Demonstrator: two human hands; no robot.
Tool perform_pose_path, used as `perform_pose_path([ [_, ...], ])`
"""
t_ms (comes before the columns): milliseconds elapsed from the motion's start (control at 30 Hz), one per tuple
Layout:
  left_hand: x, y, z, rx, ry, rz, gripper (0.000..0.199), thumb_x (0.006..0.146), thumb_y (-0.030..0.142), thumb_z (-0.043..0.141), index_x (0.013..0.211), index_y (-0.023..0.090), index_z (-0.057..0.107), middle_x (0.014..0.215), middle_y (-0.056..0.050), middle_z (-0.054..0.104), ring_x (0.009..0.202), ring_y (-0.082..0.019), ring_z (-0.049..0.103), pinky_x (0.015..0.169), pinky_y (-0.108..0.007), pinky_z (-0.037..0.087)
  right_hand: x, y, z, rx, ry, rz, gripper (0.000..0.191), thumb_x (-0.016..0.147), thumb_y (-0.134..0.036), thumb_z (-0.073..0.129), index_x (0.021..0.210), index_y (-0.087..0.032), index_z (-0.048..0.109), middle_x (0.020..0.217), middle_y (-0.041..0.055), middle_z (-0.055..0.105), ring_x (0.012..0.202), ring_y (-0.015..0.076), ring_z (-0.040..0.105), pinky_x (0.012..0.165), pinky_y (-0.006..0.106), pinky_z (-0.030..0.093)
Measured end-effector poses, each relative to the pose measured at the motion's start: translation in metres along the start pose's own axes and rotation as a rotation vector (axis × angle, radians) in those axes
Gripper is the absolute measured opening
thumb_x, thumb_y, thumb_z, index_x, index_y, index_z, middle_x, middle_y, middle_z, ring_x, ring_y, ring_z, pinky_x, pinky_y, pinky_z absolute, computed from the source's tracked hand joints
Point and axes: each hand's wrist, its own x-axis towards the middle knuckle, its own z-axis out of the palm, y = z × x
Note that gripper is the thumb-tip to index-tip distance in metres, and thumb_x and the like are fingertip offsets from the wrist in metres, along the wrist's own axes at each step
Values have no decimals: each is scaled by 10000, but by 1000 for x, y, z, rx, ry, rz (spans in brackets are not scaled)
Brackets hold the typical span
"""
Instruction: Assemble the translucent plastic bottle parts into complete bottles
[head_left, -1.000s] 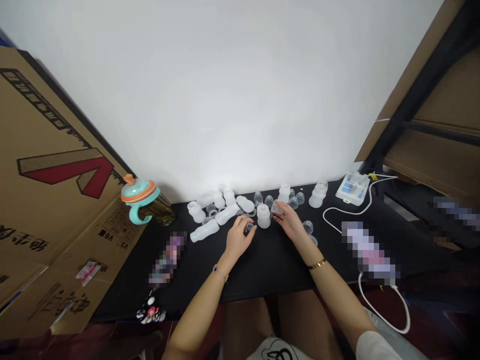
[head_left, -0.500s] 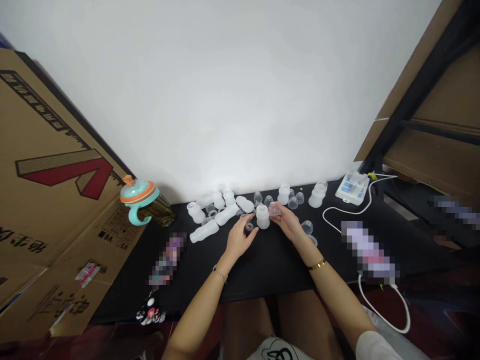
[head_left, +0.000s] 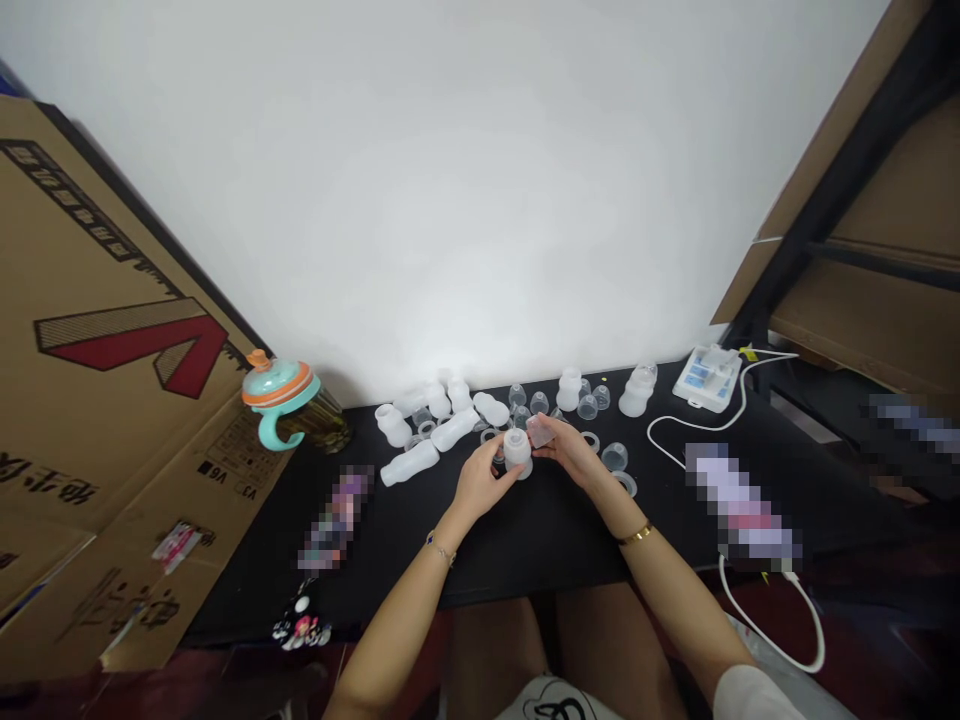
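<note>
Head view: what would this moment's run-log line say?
left hand: grips upright white bottle | right hand: holds clear cap beside it | teal-handled jug: stands far left

Bright wall (head_left: 480, 200), dim floor, edges seemingly stretched.

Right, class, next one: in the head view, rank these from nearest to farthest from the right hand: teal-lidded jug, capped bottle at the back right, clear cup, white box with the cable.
From the right hand:
1. Clear cup, in its fingers
2. Capped bottle, back right
3. White box, farther right
4. Teal-lidded jug, far left
</note>
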Motion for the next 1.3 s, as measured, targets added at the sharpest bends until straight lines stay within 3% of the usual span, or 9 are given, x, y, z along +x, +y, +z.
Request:
perform_pose_path([
  [133, 0, 2, -2, -2, -17, 2, 532, 868, 395, 681, 1353, 207, 570, 1138, -84, 683, 920, -206, 643, 637, -263, 530, 0, 1, 2, -89, 111, -186, 296, 840, -465, 743, 937, -185, 749, 906, 56, 765, 754, 167, 672, 540, 214, 473],
  [267, 0, 2, -1, -4, -36, -7, 556, 843, 402, 704, 1350, 211, 578, 1054, -68, 682, 849, -193, 634, 617, -261, 518, -4, -4, 8, -128, 217, -363, 295, 833, -451, 742, 1026, -229, 722, 916, 27, 767, 811, 179, 667, 593, 222, 471],
  [433, 0, 3, -1, -28, -57, 13, 547, 837, 394, 708, 1341, 219, 588, 1052, -64, 681, 832, -185, 629, 625, -257, 513, -13, -8, 14, -20, 217, -479, 400, 879, -411, 695, 1264, -326, 626, 1048, 1, 757, 954, 199, 701, 836, 295, 555],
  [533, -1, 5, -2, -24, -54, 16, 543, 835, 387, 710, 1337, 218, 592, 1023, -56, 676, 805, -176, 620, 627, -255, 509, -18, -7, 18, -30, 150, -568, 372, 892, -424, 681, 1248, -328, 631, 1177, 11, 721, 1148, 217, 660, 987, 339, 540],
  [800, -1, 9, -4, -43, -67, 5, 545, 831, 386, 713, 1338, 224, 594, 1030, -48, 686, 819, -177, 627, 637, -254, 505, -32, -1, 26, -13, 130, -539, 286, 831, -331, 757, 1098, -305, 659, 1230, 43, 699, 1234, 256, 622, 1011, 375, 540],
  [1000, -1, 9, -4, -30, -67, 22, 563, 833, 403, 714, 1353, 225, 589, 1006, -43, 686, 781, -166, 616, 642, -257, 506, -32, 2, 24, -56, 106, -609, 404, 833, -319, 758, 1211, -340, 618, 1299, 36, 676, 1266, 245, 596, 1058, 389, 503],
  [1167, -1, 8, -4, -21, -66, 22, 566, 831, 399, 718, 1352, 217, 591, 995, -44, 683, 770, -166, 614, 640, -254, 497, -33, 0, 26, -28, 100, -576, 485, 809, -267, 775, 1253, -346, 597, 1279, 30, 690, 1272, 227, 600, 1066, 367, 497],
  [1300, -1, 9, -5, -14, -68, 23, 561, 829, 412, 721, 1341, 219, 598, 941, -28, 664, 705, -150, 581, 638, -255, 484, -33, 0, 26, -84, 85, -549, 499, 797, -282, 783, 1265, -324, 612, 1263, 53, 701, 1240, 255, 618, 1080, 416, 483],
])
